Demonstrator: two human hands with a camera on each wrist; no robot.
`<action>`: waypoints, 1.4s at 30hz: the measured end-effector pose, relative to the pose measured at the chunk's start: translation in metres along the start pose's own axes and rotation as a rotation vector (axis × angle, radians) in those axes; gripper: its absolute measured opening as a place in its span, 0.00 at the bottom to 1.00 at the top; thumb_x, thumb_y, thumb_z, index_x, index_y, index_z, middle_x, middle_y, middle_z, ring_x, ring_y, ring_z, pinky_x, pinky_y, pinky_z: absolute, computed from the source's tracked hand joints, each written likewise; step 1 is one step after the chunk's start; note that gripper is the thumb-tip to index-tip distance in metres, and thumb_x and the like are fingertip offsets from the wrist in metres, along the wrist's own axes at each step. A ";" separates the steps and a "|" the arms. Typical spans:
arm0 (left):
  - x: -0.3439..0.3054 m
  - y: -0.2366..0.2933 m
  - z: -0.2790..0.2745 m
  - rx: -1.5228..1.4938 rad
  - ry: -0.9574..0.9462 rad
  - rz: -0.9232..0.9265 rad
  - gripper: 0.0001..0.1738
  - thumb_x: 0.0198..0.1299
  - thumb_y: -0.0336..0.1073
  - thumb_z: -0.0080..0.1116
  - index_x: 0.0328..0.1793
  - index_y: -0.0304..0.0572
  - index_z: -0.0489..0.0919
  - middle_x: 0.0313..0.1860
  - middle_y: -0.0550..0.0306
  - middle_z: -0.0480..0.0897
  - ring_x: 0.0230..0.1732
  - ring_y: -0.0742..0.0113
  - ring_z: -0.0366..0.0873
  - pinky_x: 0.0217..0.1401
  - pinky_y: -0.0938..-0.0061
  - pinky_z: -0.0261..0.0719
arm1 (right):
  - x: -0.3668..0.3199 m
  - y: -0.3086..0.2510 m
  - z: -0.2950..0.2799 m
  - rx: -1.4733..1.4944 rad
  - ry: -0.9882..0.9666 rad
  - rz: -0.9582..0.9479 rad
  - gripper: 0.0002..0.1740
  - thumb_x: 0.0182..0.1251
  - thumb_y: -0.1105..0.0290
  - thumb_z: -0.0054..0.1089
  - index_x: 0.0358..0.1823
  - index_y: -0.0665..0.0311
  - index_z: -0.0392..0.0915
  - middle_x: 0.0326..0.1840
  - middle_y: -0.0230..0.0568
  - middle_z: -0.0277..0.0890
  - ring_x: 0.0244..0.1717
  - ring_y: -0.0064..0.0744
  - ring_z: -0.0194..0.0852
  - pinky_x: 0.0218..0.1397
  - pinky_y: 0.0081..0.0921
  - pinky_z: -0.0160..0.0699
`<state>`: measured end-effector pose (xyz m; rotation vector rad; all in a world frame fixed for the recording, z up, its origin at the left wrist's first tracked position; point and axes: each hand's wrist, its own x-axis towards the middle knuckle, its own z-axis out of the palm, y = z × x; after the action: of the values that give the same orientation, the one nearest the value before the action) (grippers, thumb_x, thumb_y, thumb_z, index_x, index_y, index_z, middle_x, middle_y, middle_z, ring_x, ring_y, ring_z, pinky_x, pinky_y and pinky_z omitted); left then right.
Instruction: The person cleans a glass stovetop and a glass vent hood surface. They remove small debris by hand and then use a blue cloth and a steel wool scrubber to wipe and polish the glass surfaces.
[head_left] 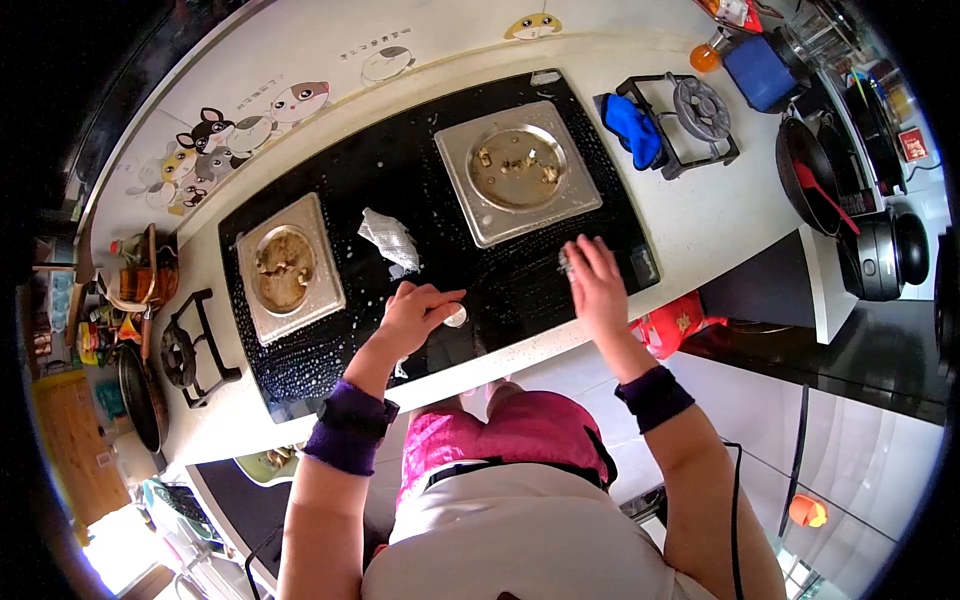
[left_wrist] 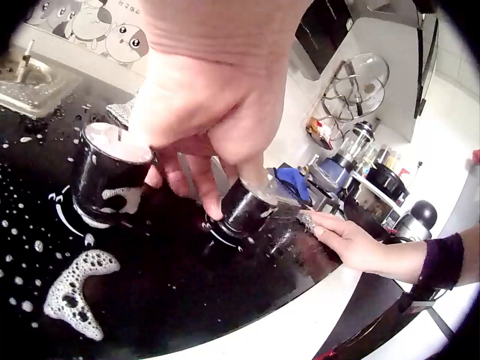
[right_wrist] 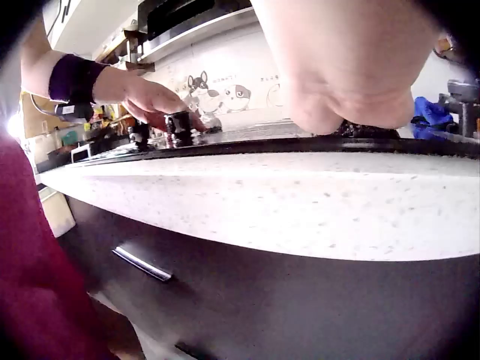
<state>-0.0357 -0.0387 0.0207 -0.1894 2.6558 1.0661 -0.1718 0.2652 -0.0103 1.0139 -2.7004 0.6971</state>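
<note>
My left hand (head_left: pixel 405 318) is at the front of the black glass stovetop (head_left: pixel 380 340), thumb and fingers about a black stove knob (left_wrist: pixel 244 210) with a pale top. A second black knob (left_wrist: pixel 112 176) stands to its left, with suds on its side. Farther right, my right hand (head_left: pixel 598 290) holds a silvery scouring pad (left_wrist: pixel 306 219) against the wet glass near the front right. Its palm hides most of the pad in the head view. Behind the left hand lies a crumpled, grey-white cloth (head_left: pixel 390 240).
Two metal burner trays (head_left: pixel 455 165) hold brown residue. Soap foam (left_wrist: pixel 79 296) dots the glass. A pot support (head_left: pixel 725 150) and blue cloth (head_left: pixel 632 130) lie to the right; another pot support (head_left: pixel 215 340) lies left. A red bag (head_left: pixel 675 325) is below the counter edge.
</note>
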 end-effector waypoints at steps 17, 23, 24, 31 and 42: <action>-0.020 0.019 0.011 0.146 0.193 0.021 0.27 0.62 0.53 0.67 0.66 0.57 0.82 0.42 0.55 0.84 0.54 0.51 0.77 0.61 0.56 0.75 | 0.041 -0.046 0.028 0.202 0.009 -0.081 0.15 0.63 0.71 0.68 0.52 0.55 0.87 0.48 0.35 0.81 0.49 0.42 0.78 0.51 0.37 0.79; -0.027 0.023 0.061 -0.112 0.391 -0.198 0.32 0.54 0.37 0.74 0.65 0.44 0.77 0.41 0.47 0.87 0.37 0.53 0.87 0.40 0.63 0.85 | 0.036 -0.116 0.007 0.557 -0.107 -0.069 0.10 0.58 0.67 0.74 0.42 0.54 0.89 0.41 0.35 0.84 0.42 0.40 0.82 0.47 0.35 0.82; -0.027 0.023 0.068 -0.185 0.436 -0.195 0.31 0.54 0.37 0.73 0.66 0.44 0.77 0.41 0.47 0.87 0.38 0.52 0.87 0.41 0.63 0.85 | 0.032 -0.122 0.011 0.528 -0.138 -0.085 0.09 0.57 0.66 0.75 0.40 0.53 0.89 0.40 0.32 0.83 0.41 0.40 0.80 0.46 0.35 0.82; -0.029 0.015 0.072 -0.222 0.517 -0.128 0.30 0.55 0.35 0.71 0.66 0.46 0.78 0.37 0.49 0.86 0.34 0.55 0.85 0.39 0.65 0.83 | 0.035 -0.131 0.015 0.405 -0.161 -0.141 0.04 0.57 0.68 0.73 0.32 0.56 0.85 0.36 0.31 0.82 0.37 0.39 0.79 0.41 0.35 0.81; -0.032 0.007 0.080 -0.253 0.535 -0.115 0.31 0.54 0.39 0.72 0.66 0.50 0.79 0.36 0.55 0.84 0.35 0.57 0.83 0.39 0.66 0.81 | 0.039 -0.144 0.021 0.360 -0.173 -0.233 0.03 0.58 0.70 0.71 0.32 0.54 0.85 0.36 0.29 0.82 0.36 0.38 0.79 0.41 0.34 0.81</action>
<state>0.0101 0.0225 -0.0210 -0.7666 2.8943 1.4796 -0.1061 0.1375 0.0364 1.5072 -2.5848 1.1194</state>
